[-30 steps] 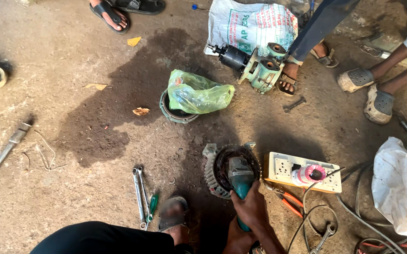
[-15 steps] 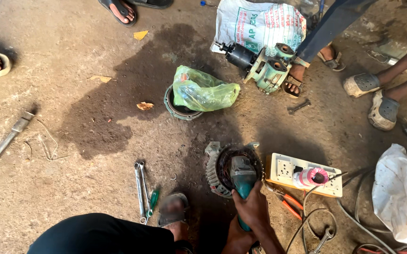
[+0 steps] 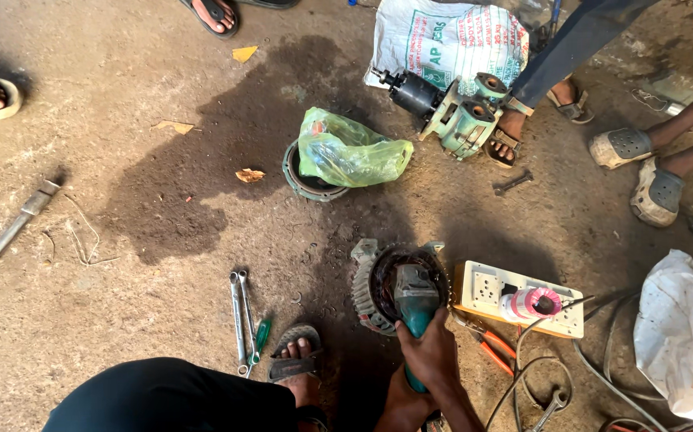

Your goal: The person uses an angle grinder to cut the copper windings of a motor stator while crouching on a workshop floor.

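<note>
Gripping the teal angle grinder (image 3: 415,300) firmly, the right hand (image 3: 434,356) should keep its head steady inside the round motor housing (image 3: 374,276); the left hand is unseen.

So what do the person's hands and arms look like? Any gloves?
No gloves: both hands are bare. The right hand on the green grinder shows no ring, watch or sleeve up its forearm. The left hand is mostly hidden beneath it, also with no sleeve in view.
</note>
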